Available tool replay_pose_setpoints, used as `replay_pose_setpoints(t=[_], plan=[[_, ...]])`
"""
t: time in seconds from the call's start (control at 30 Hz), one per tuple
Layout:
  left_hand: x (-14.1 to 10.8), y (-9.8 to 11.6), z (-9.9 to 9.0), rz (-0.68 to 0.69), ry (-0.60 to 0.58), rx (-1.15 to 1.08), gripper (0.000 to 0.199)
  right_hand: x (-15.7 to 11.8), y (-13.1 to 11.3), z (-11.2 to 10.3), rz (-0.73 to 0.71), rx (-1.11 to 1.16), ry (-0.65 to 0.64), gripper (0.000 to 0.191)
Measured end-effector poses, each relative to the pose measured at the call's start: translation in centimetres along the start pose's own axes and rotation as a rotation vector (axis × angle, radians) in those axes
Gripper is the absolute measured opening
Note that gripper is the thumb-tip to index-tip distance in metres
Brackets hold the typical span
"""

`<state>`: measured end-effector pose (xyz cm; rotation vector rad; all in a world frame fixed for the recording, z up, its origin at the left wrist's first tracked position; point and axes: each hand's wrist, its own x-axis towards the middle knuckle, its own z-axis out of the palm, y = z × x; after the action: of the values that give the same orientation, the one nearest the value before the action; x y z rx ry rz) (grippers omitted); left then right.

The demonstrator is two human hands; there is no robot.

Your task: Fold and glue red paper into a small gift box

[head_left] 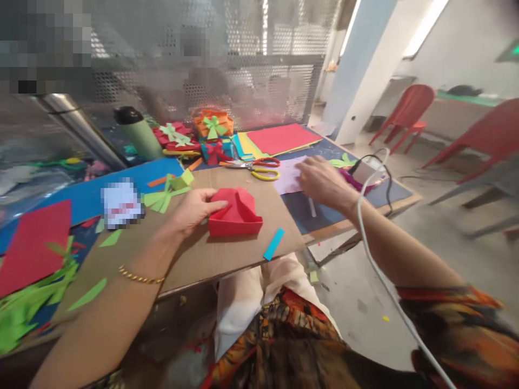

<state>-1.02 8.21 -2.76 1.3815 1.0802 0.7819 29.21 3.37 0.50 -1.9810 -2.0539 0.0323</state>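
My left hand [197, 209] grips the left side of a red folded paper box [237, 216], its thumb over the edge. The box rests on a brown cardboard sheet [227, 254], with a flap standing up inside. Over a lilac paper sheet [286, 175] is my right hand [320, 178]; its fingers are smeared by motion, and whether they hold anything is unclear. Between the hands and farther back lie scissors [265, 174] with orange and yellow handles. A blue paper strip [274, 244] lies near the cardboard's front edge.
Decorated paper boxes [213, 124] and red and yellow sheets [284, 139] sit at the back. A green bottle [138, 132] stands at back left. Green paper scraps [36, 297] cover the left side. A white cable [379, 270] crosses my right arm. Red chairs [409, 111] stand beyond.
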Motion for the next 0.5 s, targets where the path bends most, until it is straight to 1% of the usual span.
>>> replay_pose_setpoints(t=[0.07, 0.13, 0.23, 0.3, 0.4, 0.43, 0.5], plan=[[-0.1, 0.0, 0.2, 0.037, 0.011, 0.082, 0.04, -1.1, 2.6, -0.4, 0.064, -0.136, -0.054, 0.028], [0.0, -0.1, 0.2, 0.085, 0.062, 0.232, 0.042, -1.4, 4.7, 0.1, 0.098, -0.227, -0.111, 0.034], [0.3, -0.4, 0.2, 0.197, 0.16, 0.497, 0.046, -1.1, 6.3, 1.2, 0.12, -0.305, -0.19, 0.031], [0.1, -0.5, 0.1, 0.248, 0.188, 0.636, 0.048, -0.9, 6.8, 1.6, 0.116, -0.335, -0.215, 0.029], [-0.6, -0.1, 0.0, 0.333, 0.172, 0.795, 0.044, -0.9, 7.5, 1.9, 0.109, -0.362, -0.219, 0.032], [-0.9, 0.1, 0.0, 0.359, 0.148, 0.833, 0.041, -0.9, 7.8, 2.0, 0.109, -0.369, -0.213, 0.033], [-1.4, 0.7, 0.0, 0.376, 0.054, 0.884, 0.036, -1.0, 8.3, 2.1, 0.108, -0.386, -0.181, 0.036]])
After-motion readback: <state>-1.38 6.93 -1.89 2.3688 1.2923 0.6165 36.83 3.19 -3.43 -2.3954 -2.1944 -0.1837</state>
